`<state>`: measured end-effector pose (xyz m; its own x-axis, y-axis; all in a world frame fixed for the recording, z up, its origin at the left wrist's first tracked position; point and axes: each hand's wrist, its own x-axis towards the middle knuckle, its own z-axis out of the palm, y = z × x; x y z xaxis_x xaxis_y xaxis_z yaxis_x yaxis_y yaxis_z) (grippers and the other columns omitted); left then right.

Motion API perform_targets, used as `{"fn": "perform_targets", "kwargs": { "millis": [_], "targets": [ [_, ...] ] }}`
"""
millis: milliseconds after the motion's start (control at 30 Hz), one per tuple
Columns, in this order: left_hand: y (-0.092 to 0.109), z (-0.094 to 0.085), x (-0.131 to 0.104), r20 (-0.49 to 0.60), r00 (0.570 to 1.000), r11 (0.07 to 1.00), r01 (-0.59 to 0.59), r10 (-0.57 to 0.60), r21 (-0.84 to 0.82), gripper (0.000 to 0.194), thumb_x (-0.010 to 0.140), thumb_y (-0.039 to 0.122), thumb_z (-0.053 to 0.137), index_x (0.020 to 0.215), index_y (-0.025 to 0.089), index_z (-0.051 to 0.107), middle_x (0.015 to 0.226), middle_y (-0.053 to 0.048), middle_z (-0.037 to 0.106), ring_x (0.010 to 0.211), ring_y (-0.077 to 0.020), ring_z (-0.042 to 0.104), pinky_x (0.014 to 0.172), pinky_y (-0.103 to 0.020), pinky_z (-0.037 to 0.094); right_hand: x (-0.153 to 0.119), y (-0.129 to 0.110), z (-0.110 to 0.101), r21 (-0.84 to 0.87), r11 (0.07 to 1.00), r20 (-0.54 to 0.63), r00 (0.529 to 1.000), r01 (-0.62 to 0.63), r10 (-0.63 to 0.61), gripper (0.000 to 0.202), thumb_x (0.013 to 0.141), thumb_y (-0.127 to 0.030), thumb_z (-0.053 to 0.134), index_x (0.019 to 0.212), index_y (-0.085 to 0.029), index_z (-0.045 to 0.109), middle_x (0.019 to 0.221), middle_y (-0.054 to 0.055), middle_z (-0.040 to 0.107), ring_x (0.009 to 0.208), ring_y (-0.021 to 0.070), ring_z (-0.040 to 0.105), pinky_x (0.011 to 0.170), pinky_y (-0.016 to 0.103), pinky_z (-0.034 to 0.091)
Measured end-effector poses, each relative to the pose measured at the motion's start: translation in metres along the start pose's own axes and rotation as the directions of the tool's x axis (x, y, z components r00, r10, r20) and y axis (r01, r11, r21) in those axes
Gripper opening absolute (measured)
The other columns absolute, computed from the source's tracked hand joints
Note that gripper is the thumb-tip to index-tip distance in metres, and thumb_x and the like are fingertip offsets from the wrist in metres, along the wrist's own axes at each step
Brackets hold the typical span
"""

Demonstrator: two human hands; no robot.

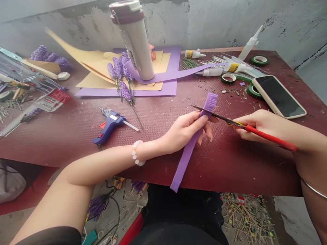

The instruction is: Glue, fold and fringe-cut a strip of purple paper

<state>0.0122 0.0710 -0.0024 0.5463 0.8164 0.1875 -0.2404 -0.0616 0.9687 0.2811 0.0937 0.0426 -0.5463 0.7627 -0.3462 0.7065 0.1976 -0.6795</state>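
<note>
A purple strip (187,153) with a fringed upper end slants over the middle of the worktop's (153,175) front edge. The left hand (182,131) pinches it between thumb and fingers, just below the fringe. The right hand (260,124) is closed around red-handled scissors (227,119), whose blades cross the strip at the fringe.

Toward the back edge, a white tumbler (139,51) with a maroon lid carries dark lettering, "COFFE" legible. It stands on tan and purple sheets (170,88), beside purple flower sprigs (125,90). Near the back right corner, small bottles (194,53) bear yellow labels, their print too small to read. A phone (281,97) with a dark screen lies near the right edge, by green tape rolls (259,60). On the left half are a blue glue gun (109,126) and a red-and-white packet (53,100), its writing blurred.

The worktop is dark red, textured and specked with clippings. Behind it rises a grey, patchy wall (168,23); thin sticks (245,217) litter the floor below.
</note>
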Motion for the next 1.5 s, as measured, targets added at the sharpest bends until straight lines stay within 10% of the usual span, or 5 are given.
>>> {"fn": "perform_targets", "kwargs": {
  "millis": [500,700,967,1167,1500],
  "targets": [
    [0.0,0.001,0.001,0.006,0.999,0.999,0.043,-0.043,-0.005,0.04,0.11,0.053,0.065,0.107,0.013,0.072,0.078,0.001,0.072,0.054,-0.007,0.058,0.058,-0.023,0.05,-0.005,-0.007,-0.001,0.015,0.997,0.019,0.997,-0.075,0.074,0.036,0.083,-0.043,0.065,0.067,-0.026,0.037,0.067,-0.005,0.032,0.067,0.0137,0.026,0.063,0.035,0.022],
    [0.003,0.0,0.002,0.001,0.996,0.995,0.09,-0.09,-0.048,0.05,0.099,0.065,0.078,0.099,0.016,0.067,0.072,0.004,0.066,0.053,-0.0076,0.058,0.056,-0.024,0.05,0.0,-0.002,0.001,-0.05,0.997,-0.071,0.996,-0.062,0.058,0.058,0.084,-0.074,0.071,0.067,-0.025,0.047,0.066,-0.004,0.039,0.064,0.0144,0.033,0.059,0.034,0.026],
    [0.001,0.001,0.004,-0.079,0.992,0.995,0.094,-0.096,-0.031,0.032,0.108,0.045,0.072,0.095,0.018,0.062,0.069,0.006,0.063,0.052,-0.0064,0.057,0.055,-0.021,0.05,0.004,0.016,0.001,-0.151,0.989,-0.178,0.983,0.004,-0.031,0.059,0.079,-0.085,0.073,0.093,-0.028,0.07,0.088,0.007,0.08,0.078,0.0306,0.073,0.067,0.04,0.052],
    [-0.002,-0.002,0.005,-0.122,0.992,0.998,0.017,-0.024,-0.059,0.034,0.106,0.046,0.076,0.093,0.018,0.06,0.072,0.006,0.066,0.051,-0.0057,0.058,0.054,-0.021,0.048,0.007,0.012,0.007,-0.373,0.927,-0.363,0.927,-0.048,-0.098,0.067,0.077,-0.094,0.063,0.095,-0.03,0.071,0.092,0.012,0.076,0.08,0.0344,0.069,0.066,0.043,0.048],
    [0.0,-0.003,0.005,-0.093,0.995,0.996,0.052,-0.046,0.067,0.031,0.111,0.04,0.067,0.091,0.018,0.061,0.084,-0.001,0.077,0.054,-0.0064,0.064,0.059,-0.021,0.054,0.008,0.01,0.01,-0.368,0.93,-0.357,0.925,-0.012,-0.13,0.067,0.078,-0.096,0.061,0.088,-0.03,0.067,0.089,0.011,0.07,0.075,0.0326,0.064,0.065,0.042,0.04]
  ]
}}
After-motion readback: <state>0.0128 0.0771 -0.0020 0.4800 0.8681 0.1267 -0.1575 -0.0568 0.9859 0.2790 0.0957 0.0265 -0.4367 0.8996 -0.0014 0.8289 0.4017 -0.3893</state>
